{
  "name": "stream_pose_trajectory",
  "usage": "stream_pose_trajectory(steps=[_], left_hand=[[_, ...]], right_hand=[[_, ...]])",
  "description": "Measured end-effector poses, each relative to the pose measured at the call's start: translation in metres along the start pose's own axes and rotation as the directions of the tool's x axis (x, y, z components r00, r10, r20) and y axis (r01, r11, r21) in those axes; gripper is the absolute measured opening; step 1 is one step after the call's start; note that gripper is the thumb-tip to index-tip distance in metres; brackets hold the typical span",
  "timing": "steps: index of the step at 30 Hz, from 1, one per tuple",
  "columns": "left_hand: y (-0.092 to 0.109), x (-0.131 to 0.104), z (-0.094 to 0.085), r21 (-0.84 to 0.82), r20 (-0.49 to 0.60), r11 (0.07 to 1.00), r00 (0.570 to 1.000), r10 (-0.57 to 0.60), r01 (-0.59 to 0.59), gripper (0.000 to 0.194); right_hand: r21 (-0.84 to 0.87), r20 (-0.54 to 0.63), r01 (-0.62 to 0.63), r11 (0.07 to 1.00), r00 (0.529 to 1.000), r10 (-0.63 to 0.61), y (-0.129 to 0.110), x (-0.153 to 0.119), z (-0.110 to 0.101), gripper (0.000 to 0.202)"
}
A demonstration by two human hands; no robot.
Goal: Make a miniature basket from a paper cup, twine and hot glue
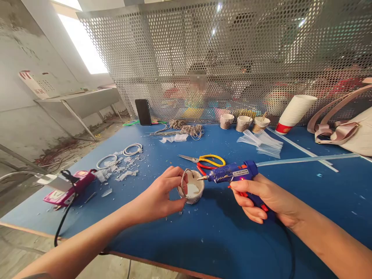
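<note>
Blue tabletop (215,240), littered with pale flecks, lies beneath both hands. The right hand (258,201) is closed around the grip of a blue glue gun (226,173), a small red light glowing on its body. The left hand (165,193) is half curled, thumb and fingers bent in to hold a twine loop (183,182) at the left side of a small cup (196,197). That cup sits between the hands, its pale inside showing — the gun's nozzle points at its rim from the right; whether they touch I cannot tell.

Off to the left is a pink power strip (84,180) with a white plug. Just beyond the cup lie scissors (213,159) with yellow and red handles, and farther left, translucent scraps (128,175) beside white cable coils (133,149).

Farther back are tangled twine (193,131), an upright black phone (143,112), three small cups (244,123) and a leaning stack of paper cups (296,112). Behind everything rises a perforated metal screen (174,46).
</note>
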State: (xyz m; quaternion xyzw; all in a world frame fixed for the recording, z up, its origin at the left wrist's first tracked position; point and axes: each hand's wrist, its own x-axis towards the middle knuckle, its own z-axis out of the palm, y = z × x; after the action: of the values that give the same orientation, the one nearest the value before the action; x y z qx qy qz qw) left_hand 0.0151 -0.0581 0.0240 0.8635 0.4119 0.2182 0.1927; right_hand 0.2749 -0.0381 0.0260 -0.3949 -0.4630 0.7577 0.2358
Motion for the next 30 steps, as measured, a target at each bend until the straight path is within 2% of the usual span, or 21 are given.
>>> stream_pose_trajectory(steps=[8,17,30], left_hand=[[0.0037,0.0021,-0.0006,-0.046,-0.022,0.999,1.0,-0.015,0.014,0.012],[0.0028,0.0011,-0.0006,0.029,-0.012,0.999,1.0,-0.012,0.012,0.014],[0.0006,0.0001,-0.0002,0.0,-0.026,1.0,1.0,-0.013,0.013,0.013]], right_hand=[[-0.022,-0.02,0.02,1.0,1.0,-0.02,-0.0003,0.0006,-0.0003,0.038],[-0.016,-0.024,0.034,0.999,0.999,-0.035,-0.0019,0.0009,-0.0009,0.035],[-0.008,-0.037,0.064,0.998,0.997,-0.064,-0.0003,0.0026,-0.0018,0.032]])
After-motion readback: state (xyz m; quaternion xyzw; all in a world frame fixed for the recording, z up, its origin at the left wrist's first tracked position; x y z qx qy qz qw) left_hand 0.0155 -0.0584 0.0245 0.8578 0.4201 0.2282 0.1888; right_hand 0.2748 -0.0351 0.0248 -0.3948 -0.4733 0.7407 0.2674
